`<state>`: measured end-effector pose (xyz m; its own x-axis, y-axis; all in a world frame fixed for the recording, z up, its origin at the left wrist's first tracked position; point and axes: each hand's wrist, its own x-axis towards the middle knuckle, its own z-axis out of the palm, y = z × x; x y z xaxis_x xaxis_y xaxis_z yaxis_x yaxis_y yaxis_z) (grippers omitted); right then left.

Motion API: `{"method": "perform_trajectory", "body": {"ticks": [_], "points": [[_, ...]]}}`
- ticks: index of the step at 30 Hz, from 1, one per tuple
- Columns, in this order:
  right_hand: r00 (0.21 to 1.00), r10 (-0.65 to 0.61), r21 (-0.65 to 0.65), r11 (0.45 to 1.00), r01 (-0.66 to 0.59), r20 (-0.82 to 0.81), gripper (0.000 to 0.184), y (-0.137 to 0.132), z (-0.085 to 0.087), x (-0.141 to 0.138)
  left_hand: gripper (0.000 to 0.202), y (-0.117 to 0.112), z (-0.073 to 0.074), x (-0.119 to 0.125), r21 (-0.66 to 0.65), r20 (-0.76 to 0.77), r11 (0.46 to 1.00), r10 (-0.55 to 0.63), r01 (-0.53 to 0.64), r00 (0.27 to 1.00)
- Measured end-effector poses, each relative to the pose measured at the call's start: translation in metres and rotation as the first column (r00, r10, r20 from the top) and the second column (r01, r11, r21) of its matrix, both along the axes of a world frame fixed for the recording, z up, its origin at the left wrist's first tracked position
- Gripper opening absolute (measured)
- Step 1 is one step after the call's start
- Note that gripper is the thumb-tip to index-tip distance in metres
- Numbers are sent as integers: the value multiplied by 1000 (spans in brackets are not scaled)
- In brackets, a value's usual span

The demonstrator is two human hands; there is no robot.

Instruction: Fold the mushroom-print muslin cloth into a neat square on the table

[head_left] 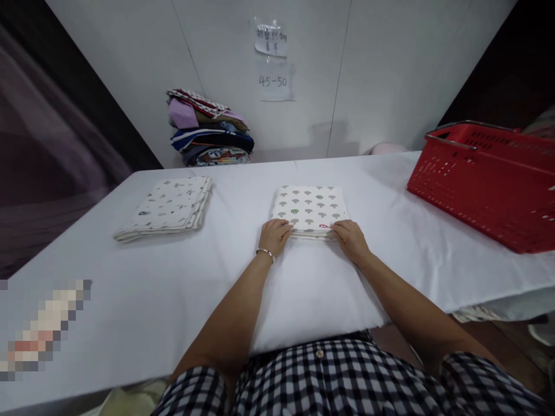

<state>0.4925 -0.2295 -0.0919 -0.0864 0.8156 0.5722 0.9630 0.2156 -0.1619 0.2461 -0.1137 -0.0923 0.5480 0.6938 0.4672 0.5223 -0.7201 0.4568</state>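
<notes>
A folded white cloth printed with grey mushrooms, a few of them green or red, lies flat on the white-covered table. My left hand, with a bracelet at the wrist, grips its near left corner. At the near right corner, my right hand has its fingers closed on the edge in the same way. The thumbs and part of the fingertips are hard to make out. Apart from my hands, to the left, lies another folded white cloth with a small grey print.
A red plastic basket with metal handles stands at the right. Behind the far table edge rises a pile of folded fabrics. Handwritten paper signs hang on the wall. A pixelated patch covers something at the lower left of the white tablecloth.
</notes>
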Motion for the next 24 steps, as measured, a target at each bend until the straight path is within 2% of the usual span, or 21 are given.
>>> {"method": "perform_trajectory", "body": {"ticks": [10,14,24], "points": [[998,48,-16,999,-48,26,25,-3,-1,0,17,-3,0,-2,58,-55,998,9,-6,998],[995,97,-38,995,-96,30,26,-4,-3,4,24,-4,2,-4,74,-92,997,-12,19,996],[998,61,-21,998,-61,3,25,0,-9,5,18,0,-1,-2,119,-69,993,8,1,998]]}}
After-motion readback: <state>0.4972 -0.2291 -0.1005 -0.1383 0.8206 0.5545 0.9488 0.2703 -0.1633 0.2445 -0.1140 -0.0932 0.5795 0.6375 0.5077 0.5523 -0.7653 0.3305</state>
